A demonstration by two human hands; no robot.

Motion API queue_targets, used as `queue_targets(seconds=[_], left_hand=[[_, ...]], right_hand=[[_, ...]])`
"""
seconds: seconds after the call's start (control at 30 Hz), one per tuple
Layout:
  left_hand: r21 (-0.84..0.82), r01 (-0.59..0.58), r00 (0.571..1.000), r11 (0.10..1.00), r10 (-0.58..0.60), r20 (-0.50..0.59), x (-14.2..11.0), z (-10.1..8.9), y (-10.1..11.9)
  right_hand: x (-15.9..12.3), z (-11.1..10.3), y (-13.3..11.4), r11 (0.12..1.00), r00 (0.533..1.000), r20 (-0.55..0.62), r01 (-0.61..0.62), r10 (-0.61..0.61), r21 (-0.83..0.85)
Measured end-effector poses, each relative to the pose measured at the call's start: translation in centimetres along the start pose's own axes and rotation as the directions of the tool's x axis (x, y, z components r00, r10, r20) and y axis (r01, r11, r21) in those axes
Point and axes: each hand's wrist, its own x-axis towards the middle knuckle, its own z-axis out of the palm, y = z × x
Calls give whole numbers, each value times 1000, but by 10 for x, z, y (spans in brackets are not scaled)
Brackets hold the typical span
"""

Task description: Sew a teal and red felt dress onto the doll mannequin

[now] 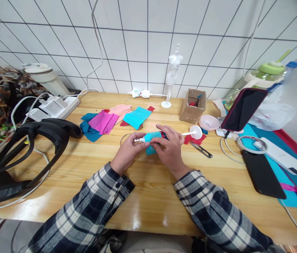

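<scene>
Both my hands meet over the middle of the wooden table [148, 189]. My left hand [129, 151] pinches the neck end of a small white mannequin lying on its side, wrapped in a teal cloth [152, 137]. My right hand [168, 147] is closed around the wrapped cloth from the right. The mannequin's round white base [196, 132] sticks out to the right on a thin rod. A red scrap [194, 140] lies under that base.
Pink, magenta and teal fabric pieces [111, 121] lie behind my hands. A standing white mannequin [172, 75], a cardboard box [193, 105], a pink dish [208, 122], black snips [202, 150], phones [263, 174] and cables sit right. A black headset [19, 154] and power strip [55, 107] lie left.
</scene>
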Motion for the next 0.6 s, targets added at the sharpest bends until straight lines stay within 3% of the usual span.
queue_targets(seconds=[0.2, 0.33, 0.43, 0.53, 0.6], left_hand=[[169, -20, 997, 985, 32, -69, 3, -1, -1], [74, -6, 996, 997, 13, -93, 6, -2, -1], [-47, 19, 994, 999, -24, -104, 6, -3, -1], [-97, 42, 993, 994, -52, -102, 6, -3, -1], [-92, 45, 993, 995, -54, -101, 6, -3, -2]], right_hand=[[0, 0, -4, 1000, 1000, -13, 7, -7, -21], [-3, -7, -2, 999, 999, -39, 15, -16, -36], [-8, -15, 1, 983, 986, 39, 166, -164, -72], [-12, -15, 4, 929, 929, 150, 355, -339, -104], [-14, -11, 4, 911, 920, 130, 386, -369, -145]])
